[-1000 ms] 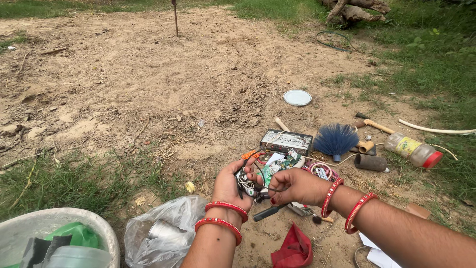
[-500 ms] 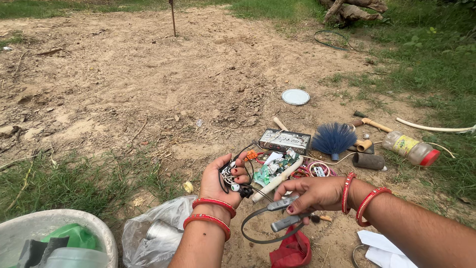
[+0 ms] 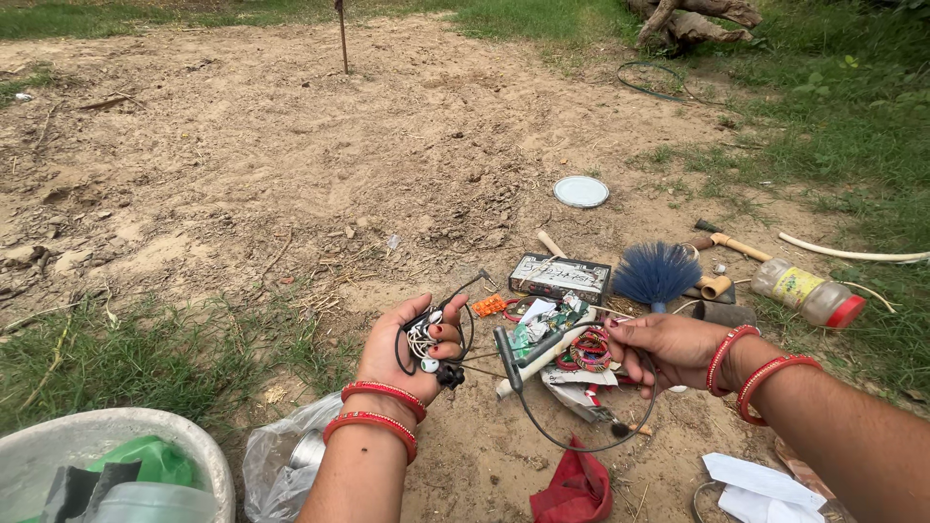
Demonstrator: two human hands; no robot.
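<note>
Black and white tangled wires [image 3: 422,337] sit clenched in the left hand [image 3: 415,353]; the right hand [image 3: 664,347] pinches a black cable [image 3: 581,446].

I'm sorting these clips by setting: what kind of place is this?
Outdoors, probably a yard or field edge: a bare dirt patch bordered by grass, with tree roots at the top. The left hand and right hand work a tangle of wires over clutter spread on the ground.

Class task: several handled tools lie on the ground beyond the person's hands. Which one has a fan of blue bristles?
The brush, just right of the dark rectangular box. Its round blue bristle head sets it apart from the wooden-handled tools lying beside it.
</note>
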